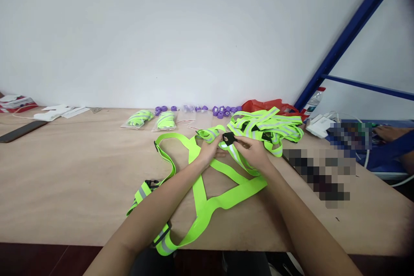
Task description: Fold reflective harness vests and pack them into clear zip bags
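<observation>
A neon-yellow reflective vest [202, 209] made of elastic straps with grey stripes lies spread on the wooden table, its lower end at the front edge. Between my hands is a black buckle [228, 139] on one of its straps. My left hand [211, 150] is closed on the buckle's left side, and my right hand [254, 152] pinches it from the right. The fingertips partly hide how its pieces sit. Another black clip [151, 183] shows on the vest's left side, behind my left forearm.
A pile of similar straps [268, 125] lies right of my hands, before a red bag [271, 105]. Two bagged vests [139, 117] and several purple caps [221, 112] line the back. A dark phone-like slab [22, 131] is far left. A blue frame [343, 36] rises at right.
</observation>
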Demonstrator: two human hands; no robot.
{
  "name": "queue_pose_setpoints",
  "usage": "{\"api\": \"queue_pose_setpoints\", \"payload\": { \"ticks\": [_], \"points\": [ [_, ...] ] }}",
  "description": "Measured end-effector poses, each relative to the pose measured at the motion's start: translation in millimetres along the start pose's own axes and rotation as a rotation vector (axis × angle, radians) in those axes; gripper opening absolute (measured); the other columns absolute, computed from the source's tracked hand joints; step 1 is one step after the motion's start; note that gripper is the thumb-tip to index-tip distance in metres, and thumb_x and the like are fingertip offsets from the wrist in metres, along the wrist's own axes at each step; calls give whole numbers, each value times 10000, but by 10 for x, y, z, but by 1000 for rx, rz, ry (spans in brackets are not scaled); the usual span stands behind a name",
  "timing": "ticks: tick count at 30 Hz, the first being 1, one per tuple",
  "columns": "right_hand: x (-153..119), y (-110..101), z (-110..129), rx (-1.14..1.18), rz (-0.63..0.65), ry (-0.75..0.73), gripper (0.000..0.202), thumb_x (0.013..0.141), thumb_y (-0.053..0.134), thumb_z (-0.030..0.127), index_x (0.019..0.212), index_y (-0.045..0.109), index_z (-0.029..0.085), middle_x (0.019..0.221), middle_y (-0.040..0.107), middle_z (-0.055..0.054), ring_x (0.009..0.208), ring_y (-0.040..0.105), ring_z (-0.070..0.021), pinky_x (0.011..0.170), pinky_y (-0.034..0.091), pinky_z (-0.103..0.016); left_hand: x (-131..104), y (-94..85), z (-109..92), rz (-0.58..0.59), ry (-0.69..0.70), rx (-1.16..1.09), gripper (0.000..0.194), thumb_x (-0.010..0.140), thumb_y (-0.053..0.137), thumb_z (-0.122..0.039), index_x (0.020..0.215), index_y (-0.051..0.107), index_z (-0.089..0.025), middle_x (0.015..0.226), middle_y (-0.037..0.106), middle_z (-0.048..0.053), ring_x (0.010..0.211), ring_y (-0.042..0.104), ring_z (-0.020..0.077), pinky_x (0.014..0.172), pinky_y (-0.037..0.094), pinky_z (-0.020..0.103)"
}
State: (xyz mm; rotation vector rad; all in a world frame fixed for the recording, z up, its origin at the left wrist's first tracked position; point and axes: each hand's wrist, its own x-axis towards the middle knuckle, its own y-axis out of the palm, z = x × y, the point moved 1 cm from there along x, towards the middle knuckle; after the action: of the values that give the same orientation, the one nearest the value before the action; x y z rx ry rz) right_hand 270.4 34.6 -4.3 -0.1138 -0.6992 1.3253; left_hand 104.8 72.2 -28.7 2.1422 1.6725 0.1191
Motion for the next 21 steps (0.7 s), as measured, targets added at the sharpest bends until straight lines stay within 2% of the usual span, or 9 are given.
{"api": "queue_pose_setpoints", "payload": {
  "ticks": [5, 9, 11, 13, 15, 16, 18, 19, 21],
  "points": [
    [86, -127, -157, 268, -238, 156, 314, 644, 766, 420, 861, 799, 196, 844, 776, -62, 828, 700, -273, 748, 542, -385, -11, -16, -53, -55, -31, -31, 488, 871, 706, -483, 1152, 556, -112, 851, 746, 144, 570, 721, 192, 537, 586, 267],
    [122, -135, -231, 442, -335, 258, 333, 631, 783, 438, 868, 787, 205, 789, 753, -26, 774, 685, -244, 714, 537, -369, 14, -51, -24, -16, -44, -10, 554, 900, 611, -591, 1172, 546, -113, 811, 753, 136, 546, 698, 180, 509, 549, 254],
    [124, -124, -221, 461, -371, 262, 352, 638, 781, 444, 897, 782, 205, 845, 760, -27, 827, 690, -248, 752, 542, -370, 22, -65, -26, 139, -72, 29, 678, 878, 503, -732, 1114, 615, -107, 878, 760, 163, 587, 707, 185, 510, 533, 249],
    [121, -126, -186, 442, -412, 246, 379, 643, 777, 460, 917, 775, 199, 889, 764, -36, 877, 692, -255, 787, 543, -374, 6, -58, -50, 390, -136, 112, 846, 822, 371, -859, 974, 693, -92, 950, 758, 203, 634, 719, 203, 484, 498, 242],
    [115, -142, -143, 406, -439, 218, 400, 651, 767, 474, 930, 767, 188, 926, 764, -50, 921, 691, -264, 818, 542, -381, -35, -31, -94, 575, -128, 203, 896, 785, 342, -899, 766, 713, -84, 931, 755, 227, 625, 715, 211, 440, 446, 231],
    [111, -151, -122, 384, -443, 199, 405, 660, 760, 478, 938, 763, 184, 945, 764, -58, 940, 689, -267, 833, 542, -386, -60, -10, -119, 610, -82, 226, 875, 785, 365, -891, 660, 690, -88, 875, 754, 227, 592, 703, 205, 422, 422, 226],
    [100, -162, -88, 339, -425, 160, 407, 683, 742, 482, 956, 755, 181, 977, 762, -73, 968, 686, -272, 860, 541, -400, -109, 37, -159, 575, 55, 212, 808, 817, 430, -832, 539, 634, -101, 736, 735, 199, 512, 669, 178, 403, 400, 217],
    [92, -162, -74, 316, -406, 141, 408, 696, 734, 486, 967, 753, 182, 990, 761, -79, 973, 685, -275, 868, 542, -408, -128, 60, -167, 532, 113, 188, 769, 832, 467, -795, 549, 636, -100, 697, 724, 178, 489, 658, 168, 402, 407, 214],
    [72, -152, -44, 275, -352, 97, 412, 716, 723, 501, 983, 751, 188, 1002, 757, -89, 957, 686, -279, 858, 552, -423, -147, 95, -154, 442, 174, 140, 656, 842, 552, -723, 730, 691, -92, 723, 725, 138, 503, 668, 168, 418, 447, 211]
  ]
}}
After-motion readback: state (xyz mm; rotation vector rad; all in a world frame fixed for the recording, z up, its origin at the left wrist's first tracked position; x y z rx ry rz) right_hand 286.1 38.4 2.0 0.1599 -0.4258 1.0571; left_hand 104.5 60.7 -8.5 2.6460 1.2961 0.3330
